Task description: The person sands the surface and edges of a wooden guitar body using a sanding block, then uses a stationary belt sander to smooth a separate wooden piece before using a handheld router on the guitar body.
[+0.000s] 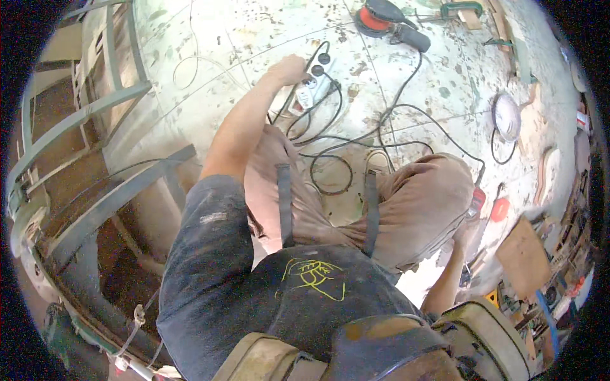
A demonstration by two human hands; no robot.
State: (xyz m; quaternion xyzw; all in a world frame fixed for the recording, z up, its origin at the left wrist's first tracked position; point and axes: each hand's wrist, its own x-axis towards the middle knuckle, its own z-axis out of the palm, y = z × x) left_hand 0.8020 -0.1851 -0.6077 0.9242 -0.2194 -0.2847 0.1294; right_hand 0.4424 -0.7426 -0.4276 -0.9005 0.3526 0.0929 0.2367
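My left hand (290, 70) is stretched forward at the left side of a white power strip (307, 95) on the floor. Its fingers are curled close to a black cable, and what lies between them is hidden. Black plugs (318, 70) sit at the far end of the strip. Low at my right side, my right hand (466, 236) is closed around a red corded power tool (476, 202), partly hidden by my knee. A black cord enters the tool's far end.
Black cables (330, 190) loop across the floor between my legs. A red-and-black sander (381, 20) lies ahead, near a green clamp (462, 9). Grey metal frames (95, 105) stand at left. At right are a round disc (506, 117), a wooden board (523, 256) and scattered tools.
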